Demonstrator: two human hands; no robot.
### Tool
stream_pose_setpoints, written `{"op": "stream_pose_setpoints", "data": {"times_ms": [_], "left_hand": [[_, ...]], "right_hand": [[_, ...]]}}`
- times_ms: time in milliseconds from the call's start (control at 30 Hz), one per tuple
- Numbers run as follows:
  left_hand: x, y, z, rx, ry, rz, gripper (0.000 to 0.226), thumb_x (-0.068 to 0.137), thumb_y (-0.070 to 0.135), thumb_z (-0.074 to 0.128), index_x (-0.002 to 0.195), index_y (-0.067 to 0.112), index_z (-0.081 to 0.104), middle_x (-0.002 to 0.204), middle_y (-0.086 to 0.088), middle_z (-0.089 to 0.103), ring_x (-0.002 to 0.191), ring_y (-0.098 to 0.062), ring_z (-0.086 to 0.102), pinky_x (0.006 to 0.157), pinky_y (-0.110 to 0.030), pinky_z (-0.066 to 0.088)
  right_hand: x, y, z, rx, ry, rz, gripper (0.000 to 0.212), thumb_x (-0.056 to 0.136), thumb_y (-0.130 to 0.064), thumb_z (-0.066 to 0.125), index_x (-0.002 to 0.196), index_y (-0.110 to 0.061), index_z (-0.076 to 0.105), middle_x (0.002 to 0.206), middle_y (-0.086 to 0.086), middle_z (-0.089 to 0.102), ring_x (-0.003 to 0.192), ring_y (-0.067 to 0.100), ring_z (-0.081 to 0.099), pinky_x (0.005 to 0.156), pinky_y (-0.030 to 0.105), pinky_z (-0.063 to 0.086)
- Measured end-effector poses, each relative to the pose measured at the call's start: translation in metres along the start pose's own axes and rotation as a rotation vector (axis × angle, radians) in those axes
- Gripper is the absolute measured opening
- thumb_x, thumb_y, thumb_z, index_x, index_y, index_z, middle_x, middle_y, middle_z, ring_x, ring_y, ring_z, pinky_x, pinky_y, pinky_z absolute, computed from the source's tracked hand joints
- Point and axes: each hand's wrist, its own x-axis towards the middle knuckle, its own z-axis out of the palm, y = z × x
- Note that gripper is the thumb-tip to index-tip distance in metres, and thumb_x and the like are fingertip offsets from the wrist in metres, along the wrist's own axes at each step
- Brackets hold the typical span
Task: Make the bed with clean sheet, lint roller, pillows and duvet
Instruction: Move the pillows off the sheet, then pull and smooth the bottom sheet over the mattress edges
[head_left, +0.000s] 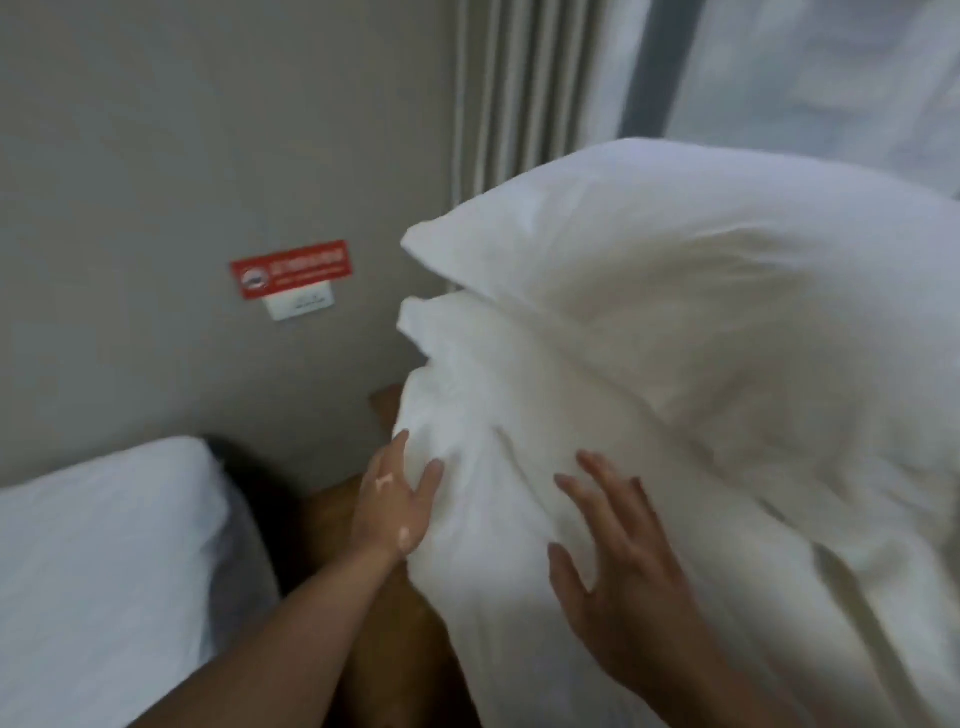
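While the upper pillow rests tilted on the one beneath, over by the window, the person has both hands on the lower pillow. The left hand holds its left edge, thumb pressed into the front and fingers round the side, with a fold of cloth bulging between them. The right hand lies flat on the front of the same pillow, fingers straight and spread wide. Under the arms shows brown wood, though I cannot tell what furniture it is. The white-covered bed lies at the lower left, apart from both pillows. On the grey wall a red sticker sits just above a white socket plate, and a pleated curtain hangs between wall and window
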Motion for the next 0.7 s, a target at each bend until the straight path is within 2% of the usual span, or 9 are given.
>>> {"op": "stream_pose_setpoints", "data": {"times_ms": [100, 200, 333, 467, 533, 600, 700], "left_hand": [[-0.043, -0.085, -0.026, 0.027, 0.018, -0.293, 0.074, 0.096, 0.060, 0.042, 0.154, 0.017, 0.030, 0.156, -0.011, 0.037, 0.144, -0.029, 0.032, 0.118, -0.039, 0.027], [-0.087, -0.155, -0.053, 0.050, -0.023, -0.529, 0.071, 0.098, 0.059, 0.040, 0.154, 0.017, 0.030, 0.155, -0.012, 0.039, 0.143, -0.033, 0.036, 0.116, -0.040, 0.031], [-0.129, -0.228, -0.083, 0.058, -0.062, -0.714, 0.060, 0.099, 0.056, 0.043, 0.143, 0.015, 0.047, 0.142, -0.011, 0.055, 0.131, -0.029, 0.050, 0.107, -0.032, 0.038], [-0.158, -0.277, -0.112, 0.021, -0.057, -0.788, 0.045, 0.098, 0.052, 0.050, 0.122, 0.017, 0.065, 0.116, 0.007, 0.065, 0.117, -0.019, 0.059, 0.098, -0.026, 0.042], [-0.173, -0.298, -0.124, -0.036, -0.024, -0.851, 0.034, 0.096, 0.049, 0.057, 0.114, 0.022, 0.066, 0.093, 0.013, 0.065, 0.107, -0.016, 0.062, 0.089, -0.024, 0.043], [-0.189, -0.319, -0.137, -0.064, 0.004, -0.911, 0.024, 0.093, 0.048, 0.060, 0.106, 0.028, 0.062, 0.081, 0.018, 0.061, 0.100, -0.014, 0.064, 0.082, -0.022, 0.041], [-0.206, -0.347, -0.149, -0.093, 0.020, -1.012, 0.019, 0.092, 0.049, 0.061, 0.100, 0.032, 0.058, 0.093, 0.011, 0.066, 0.104, -0.015, 0.063, 0.083, -0.022, 0.040]], "right_hand": [[-0.003, -0.017, 0.062, 0.079, -0.324, -0.023, 0.051, 0.092, -0.040, 0.046, 0.143, -0.033, 0.046, 0.157, -0.014, 0.036, 0.142, 0.006, 0.036, 0.116, 0.030, 0.034], [0.001, -0.033, 0.121, 0.096, -0.607, -0.044, 0.052, 0.098, -0.037, 0.048, 0.149, -0.033, 0.039, 0.157, -0.017, 0.034, 0.144, 0.002, 0.031, 0.118, 0.020, 0.024], [0.010, -0.061, 0.200, 0.080, -0.849, -0.075, 0.049, 0.098, -0.036, 0.053, 0.146, -0.031, 0.044, 0.149, -0.014, 0.044, 0.135, 0.006, 0.043, 0.113, 0.023, 0.035], [0.018, -0.086, 0.271, 0.032, -1.148, -0.058, 0.041, 0.098, -0.034, 0.058, 0.138, -0.027, 0.053, 0.137, -0.010, 0.057, 0.124, 0.007, 0.053, 0.105, 0.023, 0.044], [0.023, -0.096, 0.298, 0.008, -1.239, -0.012, 0.039, 0.097, -0.033, 0.061, 0.135, -0.025, 0.057, 0.130, -0.007, 0.062, 0.117, 0.008, 0.057, 0.100, 0.024, 0.047], [0.027, -0.105, 0.320, -0.023, -1.278, 0.035, 0.037, 0.097, -0.031, 0.062, 0.132, -0.023, 0.058, 0.123, -0.008, 0.063, 0.111, 0.008, 0.059, 0.095, 0.023, 0.048], [0.039, -0.120, 0.346, -0.063, -1.312, 0.061, 0.035, 0.097, -0.029, 0.063, 0.131, -0.022, 0.059, 0.112, -0.011, 0.062, 0.105, 0.006, 0.059, 0.092, 0.022, 0.049]]}}
